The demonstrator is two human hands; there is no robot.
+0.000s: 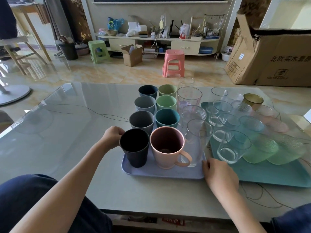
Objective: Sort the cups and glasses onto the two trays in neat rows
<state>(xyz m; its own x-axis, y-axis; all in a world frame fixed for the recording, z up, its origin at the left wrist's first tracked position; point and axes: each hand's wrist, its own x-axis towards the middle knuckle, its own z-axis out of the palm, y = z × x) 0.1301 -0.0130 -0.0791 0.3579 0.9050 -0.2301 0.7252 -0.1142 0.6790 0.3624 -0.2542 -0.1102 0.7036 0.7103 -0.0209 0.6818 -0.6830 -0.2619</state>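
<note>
A lavender tray (161, 174) holds two rows of coloured cups and a row of tall clear glasses (196, 140). My left hand (111, 136) is closed around the handle side of the black cup (134, 147) at the tray's near left. A pink mug (165, 147) stands beside the black cup. My right hand (218, 175) grips the lavender tray's near right corner. A teal tray (269, 175) to the right carries several short clear, blue, green and pink glasses (230, 148) in rows.
An amber glass (253, 98) stands at the teal tray's far edge. The grey tabletop (70, 123) stretches to the left. Beyond the table are a pink stool (173, 63), a green stool (97, 51) and a large cardboard box (277, 56).
</note>
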